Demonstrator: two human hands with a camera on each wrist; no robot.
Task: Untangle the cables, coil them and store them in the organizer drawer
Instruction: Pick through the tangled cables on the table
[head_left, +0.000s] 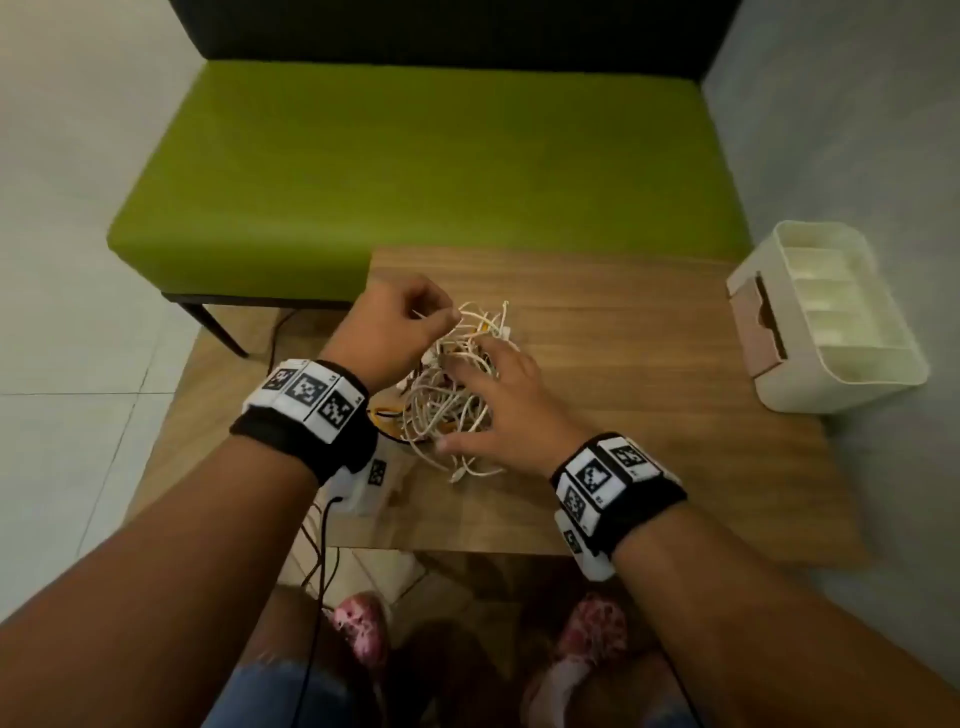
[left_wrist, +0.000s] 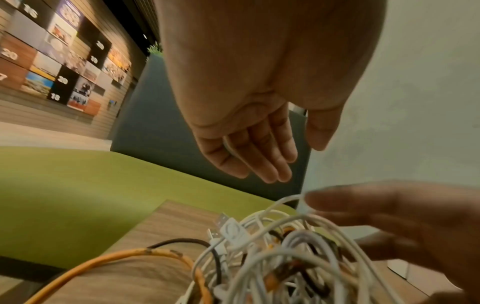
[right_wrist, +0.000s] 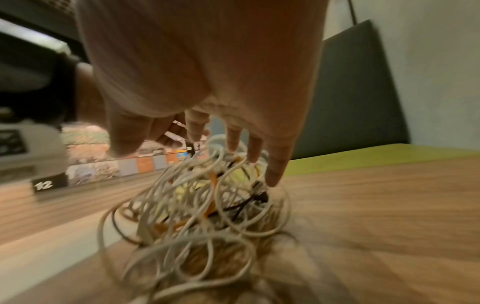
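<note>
A tangle of white, orange and black cables (head_left: 449, 410) lies on the wooden table (head_left: 649, 415), near its left side. My left hand (head_left: 441, 317) is raised over the pile's far side and pinches one white cable (head_left: 467, 325) that leads down into it. The left wrist view shows that cable (left_wrist: 228, 146) running between the curled fingers (left_wrist: 259, 164). My right hand (head_left: 493, 400) lies spread on top of the tangle (right_wrist: 202, 205), its straight fingers (right_wrist: 275, 168) touching the loops. An orange cable (left_wrist: 130, 255) loops out to the left.
A cream organizer (head_left: 831, 322) with open top compartments and a drawer front stands at the table's right edge. A green bench (head_left: 415, 171) runs behind the table. Black wires (head_left: 317, 571) hang from the left wristband. Feet in pink slippers (head_left: 363, 623) are under the near edge.
</note>
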